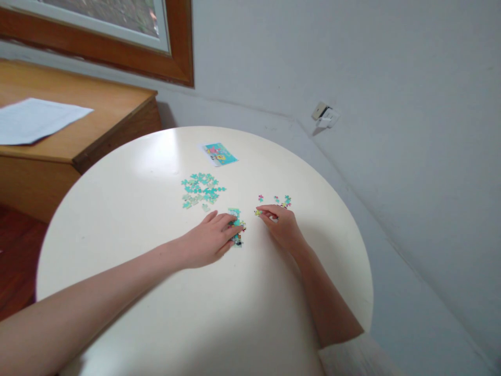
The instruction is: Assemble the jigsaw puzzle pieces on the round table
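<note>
My left hand [209, 238] lies on the round cream table [156, 172], fingers stretched out and pressing on a small joined cluster of teal puzzle pieces [236, 225]. My right hand [279, 224] is just to the right of it, fingers curled in a pinch on a small puzzle piece [258, 212] at its fingertips. A loose heap of teal puzzle pieces [201, 189] lies beyond my left hand. A few pink and teal pieces [278, 199] are scattered past my right hand. A small colourful picture card [218, 153] lies farther back.
A wooden desk [97, 120] with a sheet of white paper [35, 120] stands at the left, under a wood-framed window [172, 62]. A grey wall runs behind and to the right, with a white wall socket [324, 115]. Red-brown floor [15, 261] shows at the left.
</note>
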Demonstrator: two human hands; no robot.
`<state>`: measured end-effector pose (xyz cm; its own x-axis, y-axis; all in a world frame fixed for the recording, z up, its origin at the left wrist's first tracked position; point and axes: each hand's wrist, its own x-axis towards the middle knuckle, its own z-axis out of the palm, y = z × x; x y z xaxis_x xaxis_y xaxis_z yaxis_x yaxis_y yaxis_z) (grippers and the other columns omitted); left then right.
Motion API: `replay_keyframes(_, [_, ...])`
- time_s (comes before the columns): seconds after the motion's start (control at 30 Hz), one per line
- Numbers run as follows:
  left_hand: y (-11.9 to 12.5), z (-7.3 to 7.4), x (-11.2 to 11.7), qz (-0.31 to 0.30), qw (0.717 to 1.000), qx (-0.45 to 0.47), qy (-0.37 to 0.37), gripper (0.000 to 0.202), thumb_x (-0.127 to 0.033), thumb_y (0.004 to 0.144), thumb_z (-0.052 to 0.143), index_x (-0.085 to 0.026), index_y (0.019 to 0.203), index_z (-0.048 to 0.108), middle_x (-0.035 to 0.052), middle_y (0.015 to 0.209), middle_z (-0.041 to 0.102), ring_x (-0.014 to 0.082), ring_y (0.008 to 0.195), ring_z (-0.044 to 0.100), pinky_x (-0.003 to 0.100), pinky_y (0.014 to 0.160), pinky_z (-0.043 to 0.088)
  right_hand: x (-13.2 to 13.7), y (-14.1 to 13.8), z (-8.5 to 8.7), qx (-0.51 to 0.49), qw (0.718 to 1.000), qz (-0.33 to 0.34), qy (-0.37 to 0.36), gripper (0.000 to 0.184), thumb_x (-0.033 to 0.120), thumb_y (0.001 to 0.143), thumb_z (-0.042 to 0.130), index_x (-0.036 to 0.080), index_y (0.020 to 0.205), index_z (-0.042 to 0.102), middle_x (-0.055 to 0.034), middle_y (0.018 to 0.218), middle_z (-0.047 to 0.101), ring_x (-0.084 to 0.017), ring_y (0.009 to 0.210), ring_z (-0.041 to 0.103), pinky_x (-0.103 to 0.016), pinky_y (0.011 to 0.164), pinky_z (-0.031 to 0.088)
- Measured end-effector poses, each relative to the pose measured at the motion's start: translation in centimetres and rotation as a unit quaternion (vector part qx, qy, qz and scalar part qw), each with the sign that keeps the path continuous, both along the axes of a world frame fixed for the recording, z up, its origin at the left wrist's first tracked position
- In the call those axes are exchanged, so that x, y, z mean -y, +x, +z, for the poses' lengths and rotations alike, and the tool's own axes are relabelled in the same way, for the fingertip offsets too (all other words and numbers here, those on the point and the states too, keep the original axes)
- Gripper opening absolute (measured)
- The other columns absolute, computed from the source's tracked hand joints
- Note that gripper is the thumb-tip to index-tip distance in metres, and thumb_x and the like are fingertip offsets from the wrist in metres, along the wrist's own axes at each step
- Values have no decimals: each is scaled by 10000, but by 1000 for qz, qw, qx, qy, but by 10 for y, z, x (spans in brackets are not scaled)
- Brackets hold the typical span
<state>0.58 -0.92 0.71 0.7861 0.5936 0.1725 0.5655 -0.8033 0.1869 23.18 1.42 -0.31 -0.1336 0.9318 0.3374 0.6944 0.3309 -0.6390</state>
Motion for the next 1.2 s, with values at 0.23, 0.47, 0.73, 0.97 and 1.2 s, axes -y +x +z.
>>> replay_keyframes(0.23, [0,2,0,-2,1000,-6,-8,377,-227,887,386,-175,1254,457,144,1216,479,260,1146,444,479,992,333,0,1,-1,10,1000,-3,2,206,181,729,538,205,865,690,-41,812,711,-159,691,631,-300,706,509])
replay_keyframes(0.47, [0,2,0,-1,1000,-4,-10,372,-223,885,396,-171,1248,464,147,1215,479,265,1148,447,485,991,333,0,1,-1,10,1000,-14,-9,200,183,722,553,195,866,691,-48,809,712,-162,695,636,-298,702,508])
replay_keyframes(0.73, [0,4,0,-1,1000,-3,-10,369,-221,886,388,-167,1243,466,149,1213,484,258,1138,453,481,991,334,-1,1,-1,10,1000,-13,-5,178,183,727,555,200,841,690,-41,802,715,-162,697,642,-296,701,508])
replay_keyframes(0.97, [0,3,0,0,1000,-6,-9,374,-224,889,376,-173,1251,456,144,1214,481,257,1140,447,470,987,333,-1,1,-1,12,1000,-15,-5,183,193,730,551,205,844,694,-41,806,717,-163,699,642,-301,709,510])
replay_keyframes(1.2, [0,2,0,1,1000,-2,-7,373,-225,886,389,-184,1250,455,136,1212,480,250,1138,447,457,993,326,-1,1,-2,4,1000,-15,-12,200,199,733,539,201,863,691,-43,815,714,-160,700,635,-298,709,505])
